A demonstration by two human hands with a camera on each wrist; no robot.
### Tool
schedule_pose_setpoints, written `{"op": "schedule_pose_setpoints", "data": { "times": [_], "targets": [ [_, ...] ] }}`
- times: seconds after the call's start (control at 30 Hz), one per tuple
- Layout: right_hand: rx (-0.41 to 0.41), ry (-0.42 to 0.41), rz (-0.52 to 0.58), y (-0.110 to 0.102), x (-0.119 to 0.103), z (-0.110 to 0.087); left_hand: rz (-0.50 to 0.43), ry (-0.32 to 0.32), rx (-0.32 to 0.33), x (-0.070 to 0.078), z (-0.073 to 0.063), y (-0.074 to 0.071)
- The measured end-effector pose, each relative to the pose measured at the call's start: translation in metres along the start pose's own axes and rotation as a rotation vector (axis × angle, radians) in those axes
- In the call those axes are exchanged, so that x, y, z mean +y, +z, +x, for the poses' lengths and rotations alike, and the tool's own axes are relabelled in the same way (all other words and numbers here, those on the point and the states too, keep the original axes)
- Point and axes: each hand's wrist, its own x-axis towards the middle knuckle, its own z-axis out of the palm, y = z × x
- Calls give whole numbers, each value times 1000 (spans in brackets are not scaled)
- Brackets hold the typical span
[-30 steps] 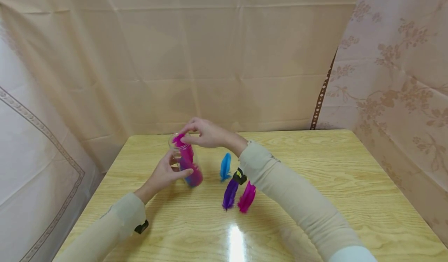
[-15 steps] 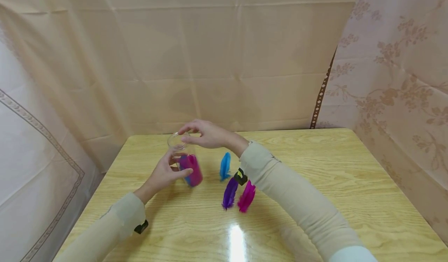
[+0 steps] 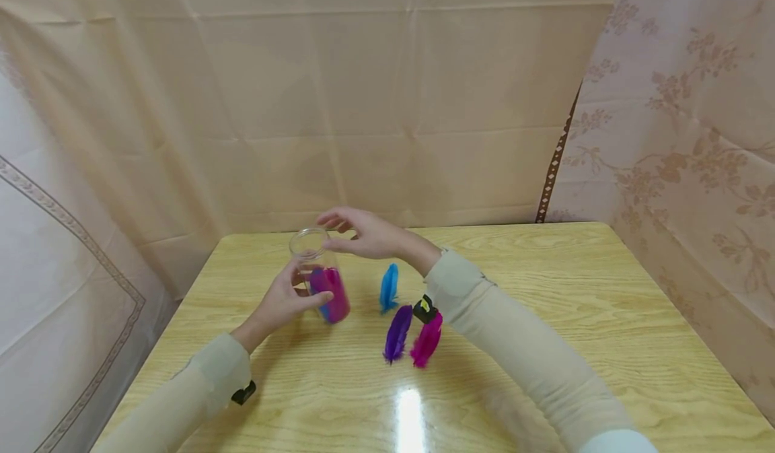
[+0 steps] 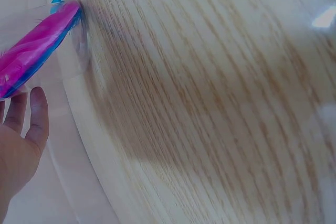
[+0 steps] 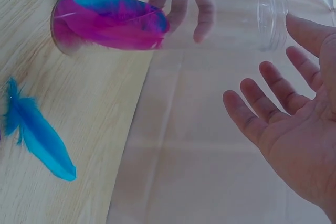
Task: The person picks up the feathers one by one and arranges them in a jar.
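A clear jar [image 3: 311, 243] with an open mouth stands at the table's left rear, pink and blue feathers [image 3: 329, 295] inside its lower part. My left hand [image 3: 289, 299] grips the jar's side, thumb across the front and fingers behind, seen through the wall in the right wrist view. At the jar's mouth, my right hand [image 3: 366, 233] holds nothing; its fingers are spread and loosely bent beside the rim. On the table to the right lie a blue feather [image 3: 389, 288], a purple feather [image 3: 397, 334] and a pink feather [image 3: 427, 340].
The wooden table [image 3: 545, 291] ends at a beige cloth backdrop [image 3: 375, 103] just behind the jar. A patterned cloth [image 3: 684, 136] hangs at the right, a white one [image 3: 60, 271] at the left. My right forearm passes over the table near the pink feather.
The pink feather at the jar's mouth has left my right hand's fingers and dropped down inside. My right hand has then drawn slightly right, off the mouth. My left hand keeps its grip.
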Motion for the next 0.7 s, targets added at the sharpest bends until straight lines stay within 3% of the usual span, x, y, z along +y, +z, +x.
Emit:
{"op": "schedule_pose_setpoints", "data": {
  "times": [0.23, 0.37, 0.7],
  "targets": [
    [6, 21, -2, -3, 7, -12, -1, -9, 1, 0, -1, 0],
    [-11, 19, -59, -7, 12, -24, -11, -12, 1, -1, -1, 0],
    [-202, 16, -200, -13, 35, -81, -2, -9, 9, 3, -1, 2]
  ]
}}
